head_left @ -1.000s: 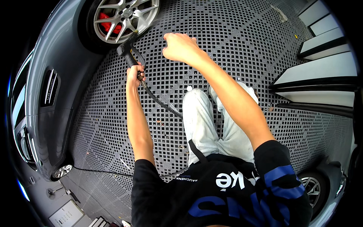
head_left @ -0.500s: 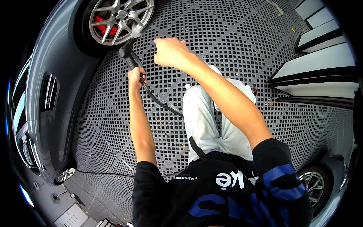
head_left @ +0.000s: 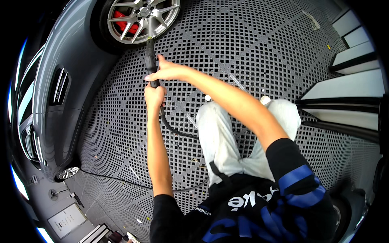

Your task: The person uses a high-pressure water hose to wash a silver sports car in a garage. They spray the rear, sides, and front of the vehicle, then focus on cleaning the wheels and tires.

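My left hand [head_left: 154,97] is wrapped round the grip of a black pressure washer gun [head_left: 150,60]. The gun points up and away at the silver multi-spoke wheel [head_left: 144,12] of a grey car, and a pale jet leaves its yellowish tip toward the lower spokes. Just above the left hand, my right hand [head_left: 172,72] reaches in from the right with its fingers apart. One of its digits lies across the gun's body and another points upward beside it. A black hose [head_left: 174,130] runs from the grip toward my knee.
The grey car [head_left: 77,73] fills the left side, a red brake caliper [head_left: 125,22] behind its wheel spokes. White panels with black edges [head_left: 344,87] stand on the right. Hose also crosses the grated floor [head_left: 227,44] at the lower left. Another car's wheel [head_left: 340,214] shows at lower right.
My right hand, earlier a closed fist away from the gun, has come down and left onto it with fingers apart. The gun has swung more upright, and the view has shifted.
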Available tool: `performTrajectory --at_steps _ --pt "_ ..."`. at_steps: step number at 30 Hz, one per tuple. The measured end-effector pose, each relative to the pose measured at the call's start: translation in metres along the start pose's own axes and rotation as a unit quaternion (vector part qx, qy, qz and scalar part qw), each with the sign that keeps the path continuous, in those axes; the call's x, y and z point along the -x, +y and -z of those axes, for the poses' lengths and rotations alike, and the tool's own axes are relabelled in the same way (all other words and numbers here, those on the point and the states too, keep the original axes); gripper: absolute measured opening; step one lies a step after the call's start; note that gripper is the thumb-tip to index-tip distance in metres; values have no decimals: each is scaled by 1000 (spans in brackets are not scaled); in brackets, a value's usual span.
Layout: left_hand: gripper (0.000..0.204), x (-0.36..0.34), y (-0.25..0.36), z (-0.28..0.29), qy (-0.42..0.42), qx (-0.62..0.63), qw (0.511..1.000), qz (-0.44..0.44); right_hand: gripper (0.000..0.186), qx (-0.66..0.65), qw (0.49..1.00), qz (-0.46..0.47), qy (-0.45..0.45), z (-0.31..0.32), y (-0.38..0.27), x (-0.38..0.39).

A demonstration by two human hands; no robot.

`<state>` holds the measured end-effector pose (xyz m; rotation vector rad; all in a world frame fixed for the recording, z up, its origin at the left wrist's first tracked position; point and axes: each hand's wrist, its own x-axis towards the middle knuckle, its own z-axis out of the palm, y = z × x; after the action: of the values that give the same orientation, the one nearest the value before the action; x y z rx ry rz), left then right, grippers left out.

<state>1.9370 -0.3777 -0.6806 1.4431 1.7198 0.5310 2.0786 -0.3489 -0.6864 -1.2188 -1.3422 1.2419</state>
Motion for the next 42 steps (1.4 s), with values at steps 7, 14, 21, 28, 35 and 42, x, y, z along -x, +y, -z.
performTrajectory --at_steps 7,14,21,28,35,42 --pt "18 -27 26 -76 11 -57 998 31 108 -156 957 -1 244 20 52 -37" --pt "19 -79 42 -175 36 -105 993 28 95 -263 932 -5 251 87 141 -85" --pt "23 -106 70 -184 80 -120 989 46 95 -339 923 24 179 100 144 -126" --pt "27 -125 85 -178 81 -120 989 27 96 -395 909 52 120 117 131 -146" --pt "18 -120 84 -160 58 -48 997 -10 93 -292 946 74 119 115 105 -144" --pt "17 -116 83 -139 50 27 998 -7 76 -260 958 62 100 102 79 -152"
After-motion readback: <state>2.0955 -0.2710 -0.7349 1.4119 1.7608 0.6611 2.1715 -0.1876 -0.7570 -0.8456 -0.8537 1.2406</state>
